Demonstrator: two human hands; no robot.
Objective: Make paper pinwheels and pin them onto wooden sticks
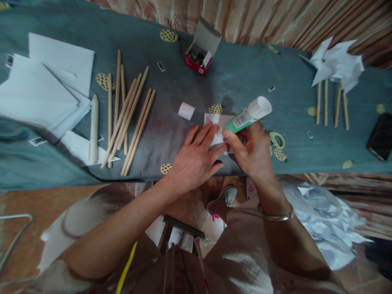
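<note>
Currently in hand: gluing, by the look; the glue stick (246,116) has its tip down on the small paper (214,120).
Right hand (252,151): closed round the glue stick's lower end, with the tube tilted up toward the far right.
Left hand (196,157): open and flat, fingers spread, pressing the paper's near-left part to the cloth (171,81).
Paper: mid-table, under both hands; its far edge shows beyond the fingers.
Next move calls for: in my judgement, the paper kept pinned and a light, even stroke.
Cap (186,111): white, off, just far-left of the paper.
Around: sticks (128,118) to the left, scissors (277,140) just right of the right hand, pinwheels (337,65) far right.
</note>
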